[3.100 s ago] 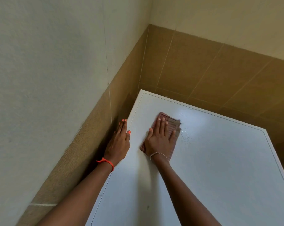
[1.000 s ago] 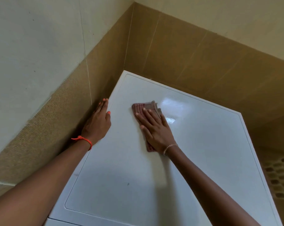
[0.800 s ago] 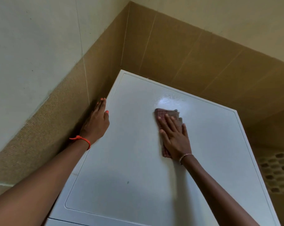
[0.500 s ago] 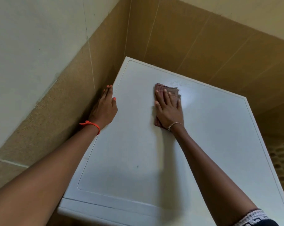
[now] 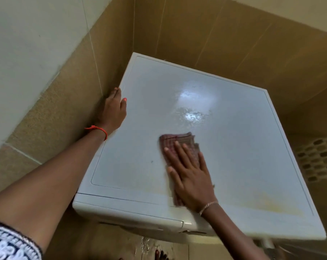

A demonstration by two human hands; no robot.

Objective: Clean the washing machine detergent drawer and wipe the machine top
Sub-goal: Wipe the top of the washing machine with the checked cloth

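Observation:
The white washing machine top (image 5: pixel 234 147) fills the middle of the view, with a wet shiny patch toward its back. A folded reddish-brown cloth (image 5: pixel 179 141) lies near the front middle of the top. My right hand (image 5: pixel 190 177) presses flat on the cloth with straight fingers. My left hand (image 5: pixel 113 111) rests on the top's left edge beside the wall, fingers extended. The detergent drawer front (image 5: pixel 132 214) shows closed at the machine's front left corner.
Tan tiled walls (image 5: pixel 215 38) close in on the left and behind the machine. A perforated basket (image 5: pixel 320 160) stands at the right. Wet floor tiles (image 5: pixel 145 244) and toes show below the front edge.
My right hand has slid the cloth from the back of the top toward the front edge. The left hand stays on the left edge. The view has tilted down.

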